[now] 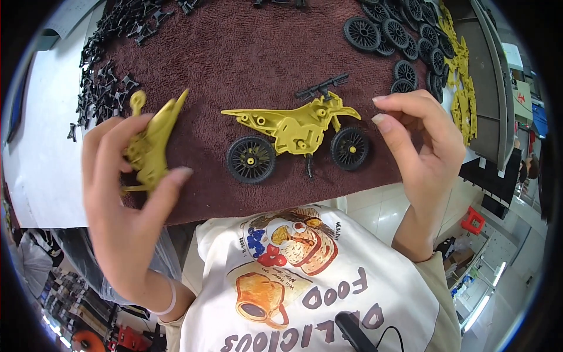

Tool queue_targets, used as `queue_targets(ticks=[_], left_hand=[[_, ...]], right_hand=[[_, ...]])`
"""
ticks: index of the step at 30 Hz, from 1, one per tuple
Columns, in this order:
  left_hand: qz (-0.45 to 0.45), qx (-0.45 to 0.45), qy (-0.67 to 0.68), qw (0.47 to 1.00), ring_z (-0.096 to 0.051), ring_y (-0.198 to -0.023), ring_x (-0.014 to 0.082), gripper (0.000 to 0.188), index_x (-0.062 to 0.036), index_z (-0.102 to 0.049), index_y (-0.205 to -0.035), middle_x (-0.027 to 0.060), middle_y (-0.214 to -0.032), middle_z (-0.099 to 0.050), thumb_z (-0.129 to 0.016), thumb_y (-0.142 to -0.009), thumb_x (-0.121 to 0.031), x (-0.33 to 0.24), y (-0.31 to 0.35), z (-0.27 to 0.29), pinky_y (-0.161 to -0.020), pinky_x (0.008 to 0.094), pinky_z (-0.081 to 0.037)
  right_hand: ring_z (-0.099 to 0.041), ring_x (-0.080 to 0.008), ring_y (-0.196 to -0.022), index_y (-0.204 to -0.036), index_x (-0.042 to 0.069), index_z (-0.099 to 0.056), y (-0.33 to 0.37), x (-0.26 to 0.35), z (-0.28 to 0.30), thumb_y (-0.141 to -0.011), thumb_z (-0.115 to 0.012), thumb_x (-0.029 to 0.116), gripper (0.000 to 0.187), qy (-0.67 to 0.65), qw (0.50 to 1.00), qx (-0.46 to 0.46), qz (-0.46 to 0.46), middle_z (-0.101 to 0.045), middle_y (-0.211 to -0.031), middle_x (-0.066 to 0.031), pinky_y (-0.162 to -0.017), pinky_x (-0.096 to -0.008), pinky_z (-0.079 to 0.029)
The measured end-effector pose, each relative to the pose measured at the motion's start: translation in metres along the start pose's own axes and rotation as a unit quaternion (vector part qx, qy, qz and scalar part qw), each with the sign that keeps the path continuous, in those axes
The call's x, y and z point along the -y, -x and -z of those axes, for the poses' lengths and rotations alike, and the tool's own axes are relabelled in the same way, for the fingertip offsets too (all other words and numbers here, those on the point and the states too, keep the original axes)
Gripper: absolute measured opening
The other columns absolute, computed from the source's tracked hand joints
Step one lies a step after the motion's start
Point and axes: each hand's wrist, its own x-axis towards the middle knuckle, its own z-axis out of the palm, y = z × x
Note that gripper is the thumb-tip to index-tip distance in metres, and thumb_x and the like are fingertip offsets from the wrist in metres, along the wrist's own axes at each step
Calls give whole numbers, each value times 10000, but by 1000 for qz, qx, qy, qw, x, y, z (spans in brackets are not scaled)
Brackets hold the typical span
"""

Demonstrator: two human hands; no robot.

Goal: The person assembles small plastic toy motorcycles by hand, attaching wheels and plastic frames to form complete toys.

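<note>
A yellow toy motorcycle body half [299, 132] lies on the dark red cloth in front of me, its inner side facing up. Its black rear wheel [251, 159] and front wheel [350, 148] sit at either end, with black handlebars [322, 86] at the top and a small black kickstand [309, 166] below. To the left, my left hand [126, 170] grips another yellow motorcycle body half [155, 144], tilted between thumb and fingers. My right hand [419, 129] hovers right of the front wheel, thumb and forefinger apart with nothing visible between them.
Loose black wheels [399, 35] are piled at the far right. Beside them, yellow body parts [463, 88] lie along the table's right side. Several small black forked parts [108, 79] are heaped at the far left. The cloth [264, 53] covers the table, whose near edge runs just before my shirt.
</note>
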Motion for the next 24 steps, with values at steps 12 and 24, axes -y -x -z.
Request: queue_targets(ticks=[12,24], left_hand=[[193,-73,127,970,-529,-735,124,383,21,-562,-1022,76,-951,-572,-797,-725,-35,-11,10,-3,-649,239,-438],[-37,102,477,872,-612,-871,142,640,69,-489,-1200,121,-1033,-625,-814,-655,-12,-60,-29,-18,-741,229,-495]], right_hand=[[-539,-84,-609,-894,-18,-692,-3,12,1,-726,-692,-109,191,-61,997,25,38,-640,-781,-64,-497,-197,-375],[-632,-135,-872,-1126,-68,-566,-10,34,-6,-777,-775,72,430,-340,914,202,-92,-635,-1044,-115,-753,-244,-505]])
